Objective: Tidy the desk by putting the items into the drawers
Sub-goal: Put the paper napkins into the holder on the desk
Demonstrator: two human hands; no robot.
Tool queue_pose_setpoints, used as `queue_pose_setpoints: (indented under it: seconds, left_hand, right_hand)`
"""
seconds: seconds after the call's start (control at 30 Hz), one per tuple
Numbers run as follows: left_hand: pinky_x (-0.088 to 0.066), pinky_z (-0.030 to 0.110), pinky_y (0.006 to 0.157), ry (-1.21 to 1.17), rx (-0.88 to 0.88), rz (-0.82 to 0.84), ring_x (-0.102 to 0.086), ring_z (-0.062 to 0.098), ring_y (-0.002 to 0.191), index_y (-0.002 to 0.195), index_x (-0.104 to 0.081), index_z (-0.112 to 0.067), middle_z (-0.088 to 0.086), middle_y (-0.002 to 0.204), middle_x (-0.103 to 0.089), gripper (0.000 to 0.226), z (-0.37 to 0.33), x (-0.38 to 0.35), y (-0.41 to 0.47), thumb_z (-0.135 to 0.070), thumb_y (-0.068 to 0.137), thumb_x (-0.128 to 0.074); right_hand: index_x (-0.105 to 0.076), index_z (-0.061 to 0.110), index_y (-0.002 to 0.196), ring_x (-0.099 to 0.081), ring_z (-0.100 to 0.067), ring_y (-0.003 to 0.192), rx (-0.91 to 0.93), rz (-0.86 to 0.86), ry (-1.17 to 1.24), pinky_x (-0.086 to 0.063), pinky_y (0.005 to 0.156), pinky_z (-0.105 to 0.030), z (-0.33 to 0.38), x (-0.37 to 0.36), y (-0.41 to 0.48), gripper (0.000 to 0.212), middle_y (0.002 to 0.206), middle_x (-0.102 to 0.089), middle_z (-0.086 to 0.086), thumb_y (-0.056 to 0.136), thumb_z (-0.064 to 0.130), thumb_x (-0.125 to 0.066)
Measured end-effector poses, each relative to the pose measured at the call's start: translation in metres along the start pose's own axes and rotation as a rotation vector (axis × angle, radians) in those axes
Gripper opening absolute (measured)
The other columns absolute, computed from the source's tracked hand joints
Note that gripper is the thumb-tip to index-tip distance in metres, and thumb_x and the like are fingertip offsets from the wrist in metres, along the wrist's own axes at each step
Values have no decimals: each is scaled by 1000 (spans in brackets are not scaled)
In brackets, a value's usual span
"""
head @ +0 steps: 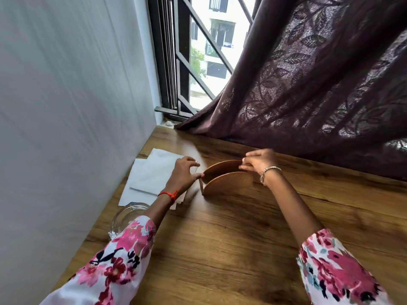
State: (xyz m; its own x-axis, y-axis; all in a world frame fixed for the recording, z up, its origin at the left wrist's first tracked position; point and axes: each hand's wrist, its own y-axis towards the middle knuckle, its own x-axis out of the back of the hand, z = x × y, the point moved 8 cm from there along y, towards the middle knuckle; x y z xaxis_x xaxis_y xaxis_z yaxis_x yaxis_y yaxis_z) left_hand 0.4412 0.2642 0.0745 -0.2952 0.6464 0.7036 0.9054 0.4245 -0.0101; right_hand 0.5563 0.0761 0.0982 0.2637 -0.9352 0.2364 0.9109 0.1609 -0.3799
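Observation:
A wooden napkin holder (226, 180) with two half-round sides stands upright on the wooden desk (220, 238). My left hand (184, 172) pinches its left end with curled fingers. My right hand (258, 161) pinches the top edge at its right end. White paper napkins (152, 175) lie flat on the desk to the left of the holder, partly under my left wrist. No drawer is in view.
A clear glass mug (125, 216) stands near the wall at the left, partly hidden by my left sleeve. A white wall (66, 106) runs along the desk's left edge. A dark patterned curtain (319, 84) hangs over the desk's back edge beside a barred window (198, 51).

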Motion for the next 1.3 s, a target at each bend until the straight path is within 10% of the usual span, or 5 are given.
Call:
queue_pose_setpoints:
  seconds: [0.13,0.3,0.57,0.87,1.3]
  left_hand:
    - [-33,25,100,-4,64,-89,-47,25,120,115,-62,-4,13,123,-56,40,15,36,-7,-15,78,-72]
    - [-40,28,95,20,272,-192,-57,29,112,115,-61,3,19,121,-61,40,60,79,-24,-2,76,-68]
    - [-46,42,89,300,516,-137,-53,41,114,114,-56,6,26,122,-56,37,95,99,-58,-11,81,-60]
    - [-43,39,93,396,564,-86,-47,36,119,119,-54,0,23,128,-50,46,105,96,-69,-32,87,-60]
    - [-46,38,82,178,559,-128,-55,41,105,102,-57,9,26,113,-59,29,115,86,-58,-8,79,-62]
  right_hand:
    - [-67,2,89,-66,-26,58,390,-182,-284,-55,59,-38,41,-19,-21,17,65,-61,-8,76,-3,-58]
    - [-65,-4,87,-56,-21,50,407,111,-258,-51,50,-29,30,-99,-53,11,69,-62,-17,80,-4,-56]
    - [-59,-3,115,-49,-28,119,459,241,-782,-36,97,-28,15,-168,-34,31,125,-55,-18,85,4,-56]
    - [-51,2,121,-29,-36,129,324,230,-1063,-34,102,-42,4,-197,-4,40,137,-35,-18,84,9,-62]
    - [-52,3,123,-34,-32,130,239,309,-969,-37,101,-37,-2,-192,7,53,137,-41,-16,77,16,-73]
